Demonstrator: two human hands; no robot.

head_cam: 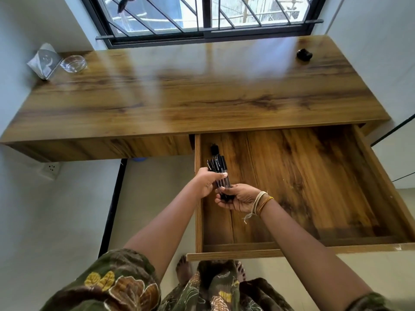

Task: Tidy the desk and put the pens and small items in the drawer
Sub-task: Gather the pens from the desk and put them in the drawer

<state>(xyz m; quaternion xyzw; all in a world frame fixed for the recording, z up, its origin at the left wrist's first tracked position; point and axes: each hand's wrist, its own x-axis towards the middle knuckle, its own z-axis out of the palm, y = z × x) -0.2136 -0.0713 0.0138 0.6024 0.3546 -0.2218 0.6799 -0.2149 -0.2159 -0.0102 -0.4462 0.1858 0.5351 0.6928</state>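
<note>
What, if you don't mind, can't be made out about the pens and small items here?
- Pens, head view: exact count unclear; the left hand and right hand cover the barrels.
- Small black item in the drawer: too small to identify.
- Dark object on the desk: too small to identify.

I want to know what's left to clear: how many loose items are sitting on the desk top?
3. A clear glass bowl and a folded paper holder beside it at the far left corner; a small black object at the far right. Nothing else shows on the desk top.
</note>
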